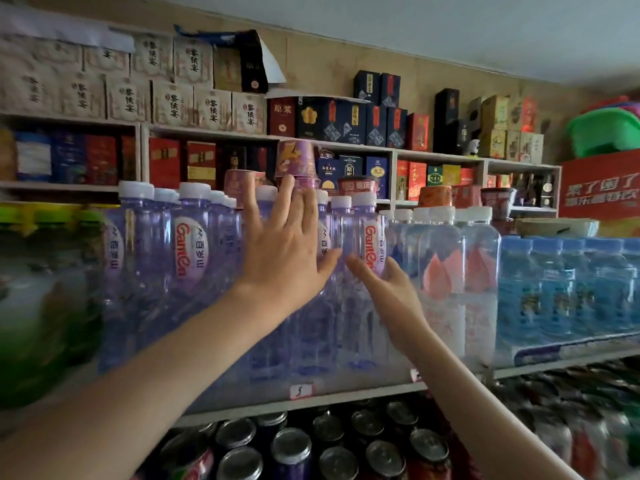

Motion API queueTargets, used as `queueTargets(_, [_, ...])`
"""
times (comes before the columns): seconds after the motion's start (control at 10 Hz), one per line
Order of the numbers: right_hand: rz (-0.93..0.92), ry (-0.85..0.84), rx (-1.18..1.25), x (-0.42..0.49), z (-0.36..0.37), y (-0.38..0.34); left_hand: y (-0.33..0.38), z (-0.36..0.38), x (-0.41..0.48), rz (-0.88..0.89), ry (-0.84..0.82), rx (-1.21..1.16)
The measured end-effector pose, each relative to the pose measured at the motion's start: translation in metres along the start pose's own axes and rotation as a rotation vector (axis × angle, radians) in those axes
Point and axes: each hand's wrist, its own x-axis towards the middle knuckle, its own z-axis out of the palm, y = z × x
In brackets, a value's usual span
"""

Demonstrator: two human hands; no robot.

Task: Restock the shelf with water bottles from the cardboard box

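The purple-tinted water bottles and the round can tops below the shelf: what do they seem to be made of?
The purple-tinted water bottles look like thin clear plastic with a glossy finish: you see through them, and they carry white screw caps. The round can tops look like bare metal, probably aluminium: dull grey with a soft sheen.

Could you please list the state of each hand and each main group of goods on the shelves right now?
left hand: open, fingers spread, flat against the purple bottles.
right hand: open, palm against a purple bottle's side.
purple water bottles: upright, capped, packed in rows.
clear pink-label bottles: upright, capped.
blue bottles: upright, still shrink-wrapped.
cans: upright on the lower shelf, unopened.
price tag: stuck on the shelf edge.
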Motion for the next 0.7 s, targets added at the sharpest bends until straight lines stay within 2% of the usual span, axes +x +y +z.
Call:
queueTargets(0.2, [-0.046,0.021,0.027,0.000,0.006,0.001,0.010,0.009,-0.003,-0.034,0.038,0.060])
queueTargets(0.3, [-0.019,0.017,0.095,-0.003,0.011,0.001,0.016,0.009,-0.006,-0.069,0.010,0.068])
queueTargets(0.5, [0.014,-0.014,0.138,-0.004,0.011,-0.003,0.015,0.015,-0.006,-0.068,0.089,0.056])
queueTargets(0.6, [0.025,-0.032,0.109,-0.007,0.009,-0.006,0.014,0.014,-0.010,-0.021,0.161,0.011])
queueTargets(0.7, [-0.012,-0.022,0.061,-0.007,0.007,-0.010,0.018,0.024,-0.017,0.178,0.305,-0.029])
